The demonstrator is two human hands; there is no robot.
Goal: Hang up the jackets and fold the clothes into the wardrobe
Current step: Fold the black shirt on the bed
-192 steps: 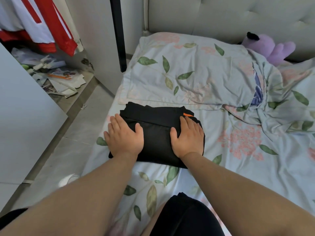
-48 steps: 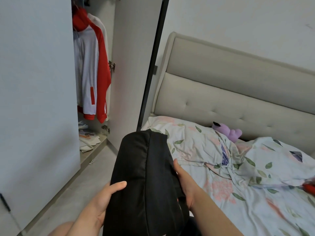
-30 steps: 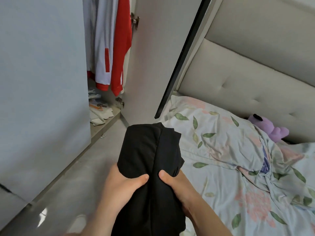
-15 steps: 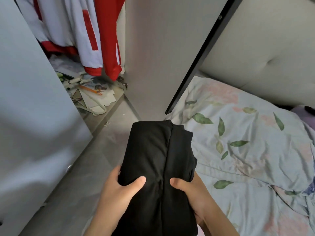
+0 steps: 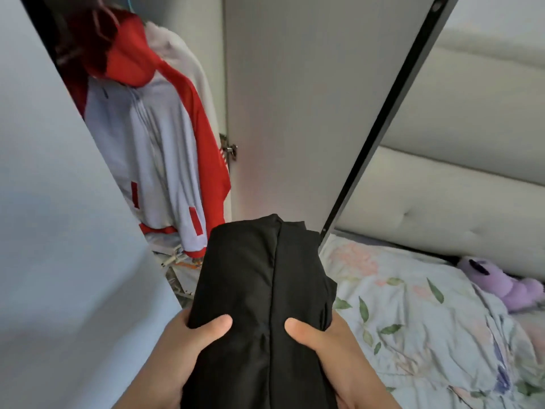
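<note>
wardrobe (image 5: 194, 19) stands open, with its left door (image 5: 44, 202) and right door (image 5: 295, 113) swung out toward the camera. inside it hangs a red and white jacket (image 5: 147, 143), and a pale garment (image 5: 182, 63) hangs just behind that. below the jacket's hem, on the wardrobe floor, lies a blurred litter of papers (image 5: 177, 261); what they are cannot be told. folded black garment (image 5: 259, 290) is held up in front of the opening, between the two doors and not yet inside. left hand (image 5: 177, 349) grips its left side, thumb pressed on top and fingers hidden beneath. right hand (image 5: 333, 349) grips the right side in the same way. to the right is the bed, whose leaf and flower sheet (image 5: 413, 320) is rumpled, and behind it a padded grey headboard (image 5: 442, 202). purple soft toy (image 5: 507, 287) lies near the headboard at the far right.
</note>
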